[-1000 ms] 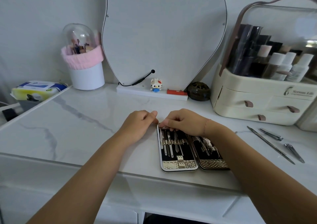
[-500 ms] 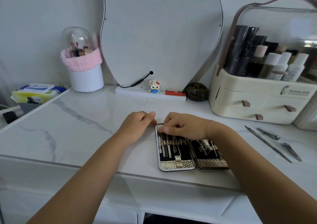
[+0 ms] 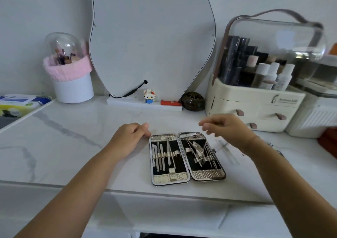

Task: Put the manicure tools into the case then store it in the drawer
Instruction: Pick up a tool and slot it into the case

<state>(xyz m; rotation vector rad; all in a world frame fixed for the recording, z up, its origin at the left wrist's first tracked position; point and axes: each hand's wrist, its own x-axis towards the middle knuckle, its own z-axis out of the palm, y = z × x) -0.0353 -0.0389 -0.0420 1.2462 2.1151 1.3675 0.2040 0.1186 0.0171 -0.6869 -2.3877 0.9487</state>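
- Manicure case [image 3: 186, 164] is lying open on the marble tabletop [image 3: 73, 137], steel tools strapped in
- Left hand [image 3: 130, 137], fingers curled, is touching its far-left corner
- Right hand [image 3: 228, 128] is hovering above, loosely curled, empty
- Drawer organizer [image 3: 255, 108] is standing behind

Left grip [image 3: 130, 137] curled and low — right grip [image 3: 226, 128] aloft, fingers loosely bent

A wavy-edged frameless mirror [image 3: 151, 37] stands at the back of the white marble bench [image 3: 73, 137]. On the mirror's white base sit a small block-built cat figure [image 3: 149, 96] and a flat red bar [image 3: 171, 102]. A dark openwork ball [image 3: 193, 101] lies just right of the mirror, and a white pink-banded brush pot [image 3: 70, 77] stands just left of it.
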